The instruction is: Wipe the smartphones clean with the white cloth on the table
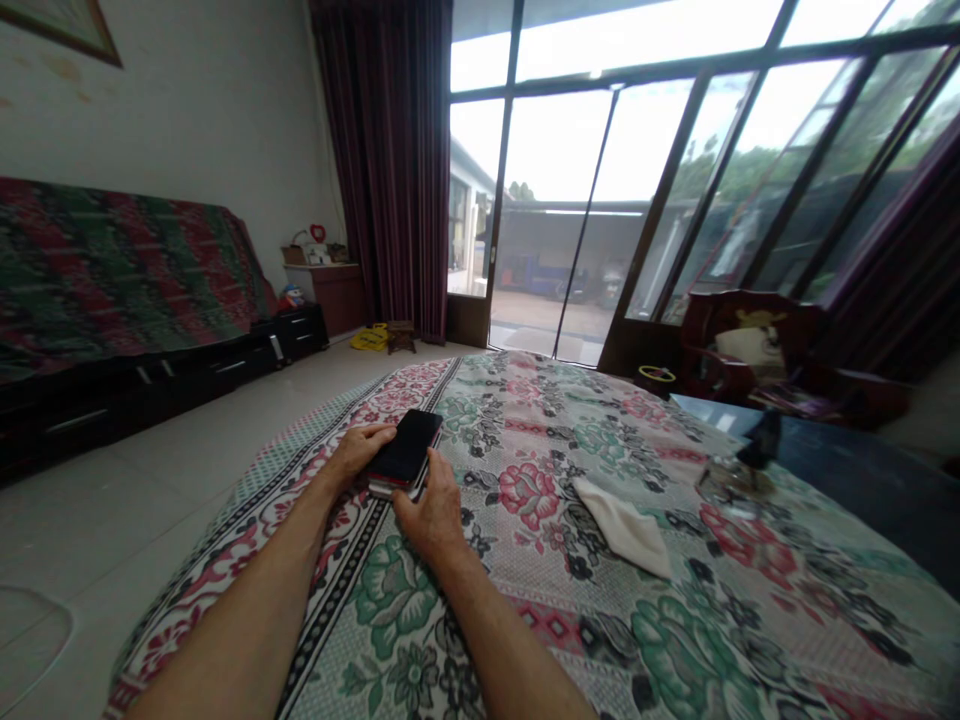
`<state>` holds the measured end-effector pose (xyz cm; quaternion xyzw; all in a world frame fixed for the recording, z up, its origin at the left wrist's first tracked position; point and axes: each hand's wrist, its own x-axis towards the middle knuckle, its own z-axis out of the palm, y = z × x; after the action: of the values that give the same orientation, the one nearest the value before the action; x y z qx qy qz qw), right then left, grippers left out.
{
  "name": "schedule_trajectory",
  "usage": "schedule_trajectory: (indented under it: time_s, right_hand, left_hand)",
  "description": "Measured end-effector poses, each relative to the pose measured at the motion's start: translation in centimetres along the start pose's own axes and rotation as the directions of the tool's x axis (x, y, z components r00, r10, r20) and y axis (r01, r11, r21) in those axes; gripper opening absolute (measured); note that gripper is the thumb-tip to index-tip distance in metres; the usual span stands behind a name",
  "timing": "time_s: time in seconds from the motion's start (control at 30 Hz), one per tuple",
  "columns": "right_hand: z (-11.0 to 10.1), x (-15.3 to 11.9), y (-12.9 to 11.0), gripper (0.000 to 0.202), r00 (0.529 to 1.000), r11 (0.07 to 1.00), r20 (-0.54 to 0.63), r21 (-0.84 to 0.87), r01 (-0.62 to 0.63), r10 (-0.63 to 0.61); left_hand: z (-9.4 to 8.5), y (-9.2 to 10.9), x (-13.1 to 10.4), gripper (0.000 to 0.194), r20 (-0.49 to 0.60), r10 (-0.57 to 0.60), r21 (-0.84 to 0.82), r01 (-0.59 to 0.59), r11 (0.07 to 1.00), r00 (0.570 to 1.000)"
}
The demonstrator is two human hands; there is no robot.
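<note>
A black smartphone (pixel 407 446) lies screen up on top of a small stack, at the near left of the cloth-covered table. Beneath it show a thin reddish edge and a pale, flat slab (pixel 384 490) whose kind I cannot make out. My left hand (pixel 357 452) grips the phone's left side, its thumb against the edge and its other fingers mostly hidden. From the right, my right hand (pixel 438 506) closes around the near right corner of the stack, thumb at the near edge and fingers along the side. Right of my hands lies a white cloth (pixel 624 525).
A flowered tablecloth (pixel 525 590) covers the table. A glass dish (pixel 731 485) with a dark object stands at the right, near a dark glossy surface (pixel 840 480). Beyond are a wooden armchair (pixel 697 330), glass doors, a yellow bag (pixel 369 337) and a low black cabinet (pixel 202 375).
</note>
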<state>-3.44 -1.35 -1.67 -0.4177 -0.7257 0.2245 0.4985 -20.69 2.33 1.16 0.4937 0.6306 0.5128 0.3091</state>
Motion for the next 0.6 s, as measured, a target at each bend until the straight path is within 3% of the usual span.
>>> schedule_trajectory:
  time_s: [0.37,0.6]
  right_hand:
    - [-0.1,0.37,-0.04,0.069,1.0,0.999,0.004,0.043,-0.013,0.013]
    - [-0.37,0.29,-0.21,0.073,1.0,1.0,0.03,0.022,-0.003,0.002]
  left_hand:
    - [0.4,0.56,0.22,0.053,-0.019,-0.017,0.004,0.017,1.0,1.0]
    - [0.57,0.67,0.14,0.056,0.038,-0.032,-0.134,0.037,0.99,0.999]
